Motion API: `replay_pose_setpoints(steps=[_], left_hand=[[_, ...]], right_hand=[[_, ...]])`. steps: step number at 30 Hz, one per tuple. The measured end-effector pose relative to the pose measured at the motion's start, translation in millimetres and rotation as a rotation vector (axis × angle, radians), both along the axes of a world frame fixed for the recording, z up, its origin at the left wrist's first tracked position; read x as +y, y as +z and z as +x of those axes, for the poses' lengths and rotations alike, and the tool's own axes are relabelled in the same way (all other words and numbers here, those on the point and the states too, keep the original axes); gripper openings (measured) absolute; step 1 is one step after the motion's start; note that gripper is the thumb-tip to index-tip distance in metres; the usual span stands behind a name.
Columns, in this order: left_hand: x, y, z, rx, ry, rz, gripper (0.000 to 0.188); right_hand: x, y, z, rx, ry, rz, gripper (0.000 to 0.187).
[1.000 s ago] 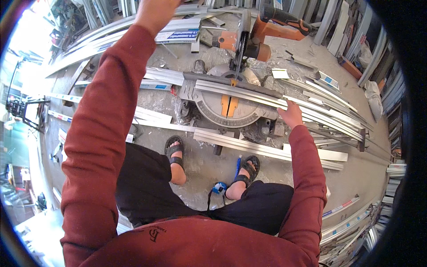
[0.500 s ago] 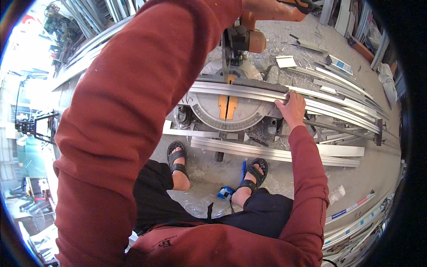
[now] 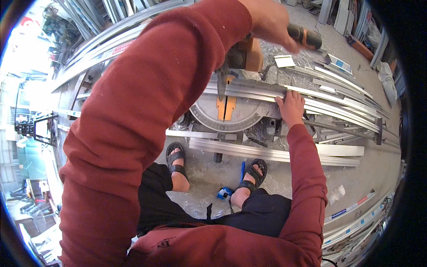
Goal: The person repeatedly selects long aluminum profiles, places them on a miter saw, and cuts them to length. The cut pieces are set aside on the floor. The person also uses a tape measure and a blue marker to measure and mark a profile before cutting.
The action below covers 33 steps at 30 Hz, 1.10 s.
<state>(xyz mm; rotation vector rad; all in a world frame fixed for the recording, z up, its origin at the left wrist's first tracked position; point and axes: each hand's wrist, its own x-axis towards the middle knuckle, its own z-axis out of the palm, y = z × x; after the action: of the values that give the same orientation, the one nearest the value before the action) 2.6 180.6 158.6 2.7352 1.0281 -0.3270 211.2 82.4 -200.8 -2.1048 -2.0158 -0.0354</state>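
In the middle stands a mitre saw with a round grey base (image 3: 209,116) and an orange slotted insert (image 3: 221,107). My left hand (image 3: 272,21), at the top, is closed round the saw's dark handle (image 3: 307,37). The lowered blade (image 3: 222,84) meets the silver aluminium profile (image 3: 253,92), which lies across the base along the fence. Whether it has cut in, I cannot tell. My right hand (image 3: 292,108) grips the profile to the right of the blade, thumb at its near side and fingers over the fence. My left sleeve hides the profile's left end.
More aluminium lengths (image 3: 275,152) lie on the floor before the saw, and others (image 3: 342,82) to the right. A blue tape measure (image 3: 225,193) and a blue pen (image 3: 243,167) are beside my right sandal (image 3: 254,174). Offcuts and shavings litter the floor.
My left hand has brought the saw handle down and nearer, and the blade has dropped onto the profile. My right hand stays almost where it was.
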Motion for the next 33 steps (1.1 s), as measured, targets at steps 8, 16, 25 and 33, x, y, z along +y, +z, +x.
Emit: replay_pose_setpoints(steps=[8, 16, 25, 33], left_hand=[[-27, -32, 7, -0.011, 0.099, -0.221, 0.063], [-46, -64, 5, -0.042, -0.014, -0.121, 0.069], [-66, -63, 1, -0.079, 0.012, -0.090, 0.061], [-89, -76, -6, -0.175, 0.008, -0.033, 0.042]], right_hand=[[2, 8, 0, 0.004, -0.036, -0.131, 0.049], [3, 11, 0, 0.084, -0.063, -0.196, 0.048], [7, -2, 6, 0.185, -0.063, -0.165, 0.048], [4, -11, 11, 0.128, -0.044, -0.139, 0.039]])
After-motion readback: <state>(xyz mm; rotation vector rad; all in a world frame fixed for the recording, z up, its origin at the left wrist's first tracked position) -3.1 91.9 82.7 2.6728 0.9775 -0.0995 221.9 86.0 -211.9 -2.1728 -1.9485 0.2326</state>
